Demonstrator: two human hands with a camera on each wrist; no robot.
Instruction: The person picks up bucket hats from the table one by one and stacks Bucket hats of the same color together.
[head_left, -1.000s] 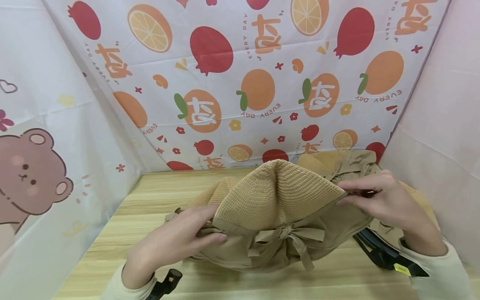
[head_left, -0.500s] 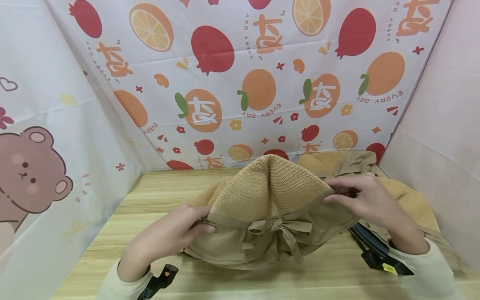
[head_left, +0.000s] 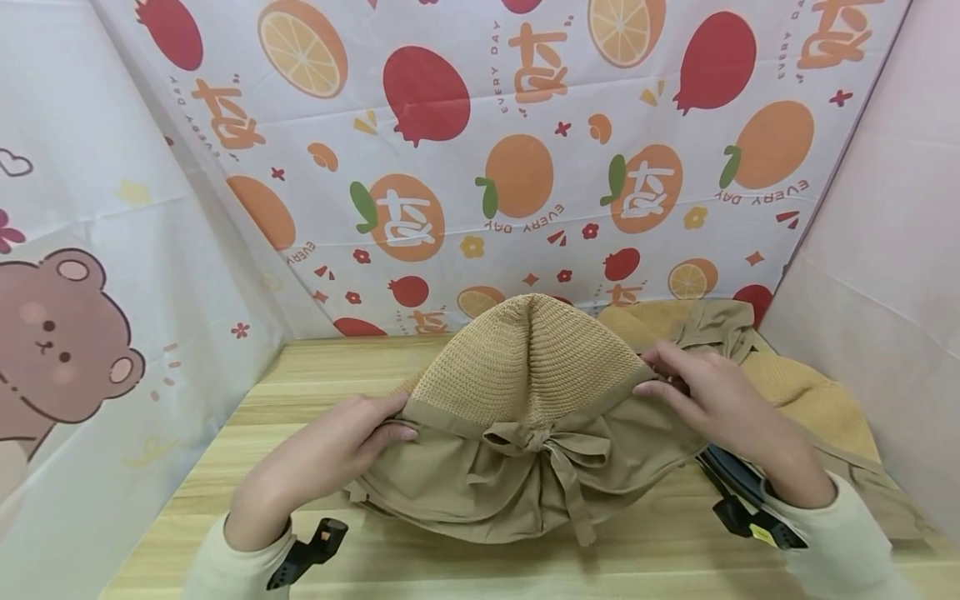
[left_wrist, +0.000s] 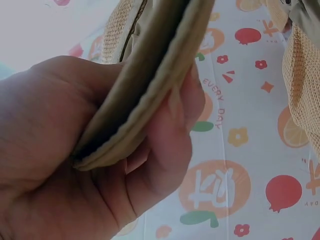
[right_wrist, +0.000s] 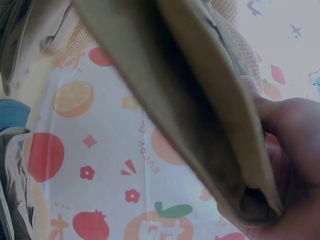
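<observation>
A sun hat [head_left: 480, 375] with a straw-coloured knit crown and a khaki cloth brim is held up over the table's middle, its cloth bow [head_left: 536, 440] facing me. The crown is creased down its centre. My left hand [head_left: 330, 450] pinches the hat's left side where crown meets brim, thumb in front. On the opposite side, my right hand [head_left: 712, 400] pinches the same seam. In the left wrist view the folded brim [left_wrist: 155, 85] passes between thumb and fingers. The right wrist view shows the brim's doubled edge [right_wrist: 225, 105] against the right hand.
More straw-and-khaki hats [head_left: 810, 400] lie at the right, against the side wall. A dark blue item [head_left: 731, 477] sits partly under my right forearm. Printed cloth [head_left: 517, 175] hangs behind the wooden table [head_left: 247, 467].
Both hands have shifted left with the hat. The crown has risen and spread fuller, and the brim hangs wider beneath it. More of the hats at the right now shows.
</observation>
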